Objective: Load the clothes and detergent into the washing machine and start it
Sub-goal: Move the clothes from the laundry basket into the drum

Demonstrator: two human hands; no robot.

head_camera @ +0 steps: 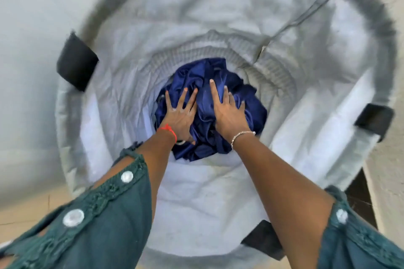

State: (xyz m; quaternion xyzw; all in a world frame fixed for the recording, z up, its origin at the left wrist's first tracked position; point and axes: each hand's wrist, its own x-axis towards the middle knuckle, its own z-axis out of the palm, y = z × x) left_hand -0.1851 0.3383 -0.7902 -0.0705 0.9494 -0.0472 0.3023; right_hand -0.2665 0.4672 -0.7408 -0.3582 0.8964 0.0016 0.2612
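I look straight down into a tall grey fabric laundry basket [328, 105] with a round rim. At its bottom lies a crumpled dark blue garment [218, 72]. Both my arms reach deep inside. My left hand [180, 113] rests flat on the left part of the blue cloth, fingers spread. My right hand [229, 111] lies flat on the cloth's right part, fingers also apart. Neither hand has closed on the fabric. The washing machine and detergent are not in view.
Black strap tabs [75, 61] sit on the basket's rim at the left, right and near side. A pale wall or surface [28, 72] stands to the left. Beige floor [26, 209] shows below it.
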